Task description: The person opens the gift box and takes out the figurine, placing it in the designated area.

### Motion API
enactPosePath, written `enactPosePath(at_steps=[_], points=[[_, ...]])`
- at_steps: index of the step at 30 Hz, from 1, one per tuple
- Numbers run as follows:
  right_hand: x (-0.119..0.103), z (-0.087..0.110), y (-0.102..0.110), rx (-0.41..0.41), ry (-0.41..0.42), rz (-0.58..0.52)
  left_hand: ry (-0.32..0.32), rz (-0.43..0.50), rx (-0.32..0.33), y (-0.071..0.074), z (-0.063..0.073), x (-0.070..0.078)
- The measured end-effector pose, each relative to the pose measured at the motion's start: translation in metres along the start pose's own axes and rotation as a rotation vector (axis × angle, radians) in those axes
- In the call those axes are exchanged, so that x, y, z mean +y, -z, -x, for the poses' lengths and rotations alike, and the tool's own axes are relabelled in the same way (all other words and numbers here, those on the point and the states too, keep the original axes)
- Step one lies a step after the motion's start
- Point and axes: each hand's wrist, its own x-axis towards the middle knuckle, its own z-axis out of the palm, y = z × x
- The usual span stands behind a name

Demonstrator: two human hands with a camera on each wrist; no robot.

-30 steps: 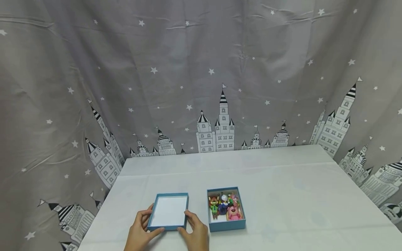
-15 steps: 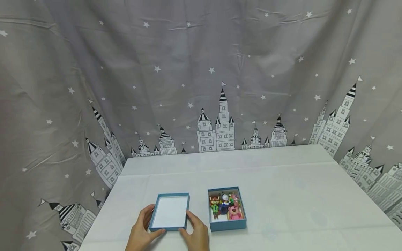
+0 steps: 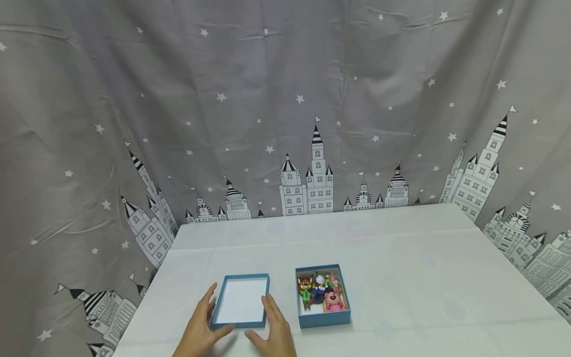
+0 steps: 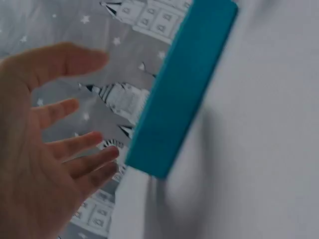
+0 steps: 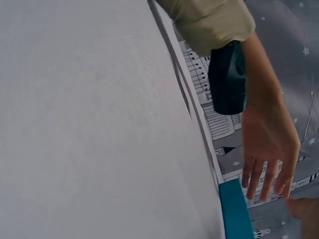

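Observation:
A shallow blue tray-like box part, perhaps a lid (image 3: pixel 243 300), with a white inside lies on the table between the two hands. My left hand (image 3: pixel 198 327) is at its left side with fingers spread; in the left wrist view the hand (image 4: pixel 55 134) stands apart from the blue side wall (image 4: pixel 184 89). On the right side my right hand (image 3: pixel 275 329) has its fingers extended along the wall, thumb lifted off the front edge. To the right stands a deeper blue box (image 3: pixel 324 320) holding several toy figures, among them a pink bear (image 3: pixel 332 301) and a fox in green (image 3: pixel 305 293).
A white cloth (image 3: pixel 401 277) covers the table. Behind it and at both sides hangs a grey curtain (image 3: pixel 250 124) printed with castles and stars. The right wrist view shows a beige sleeve (image 5: pixel 214 22) and a dark wrist strap (image 5: pixel 228 79).
Both hands have loosened from the blue lid: the left fingers have spread outward and the right thumb has come away from the front edge. The lid and the box of figures stay put.

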Motion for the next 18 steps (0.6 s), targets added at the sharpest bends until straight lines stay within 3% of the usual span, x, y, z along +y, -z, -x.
enactPosePath(at_steps=[6, 9, 14, 18], points=[[-0.018, -0.008, 0.023, 0.027, 0.057, -0.057, -0.132, 0.051, 0.237, 0.012, -0.003, 0.027], [-0.018, -0.015, 0.037, 0.053, 0.057, -0.150, -0.177, 0.093, 0.309, 0.011, -0.008, 0.043], [0.030, -0.028, 0.044, 0.214, 0.137, -0.139, -0.188, 0.191, 0.367, -0.001, -0.016, 0.070], [0.060, -0.042, 0.067, 0.316, 0.171, -0.110, -0.228, 0.293, 0.470, -0.026, -0.022, 0.090]])
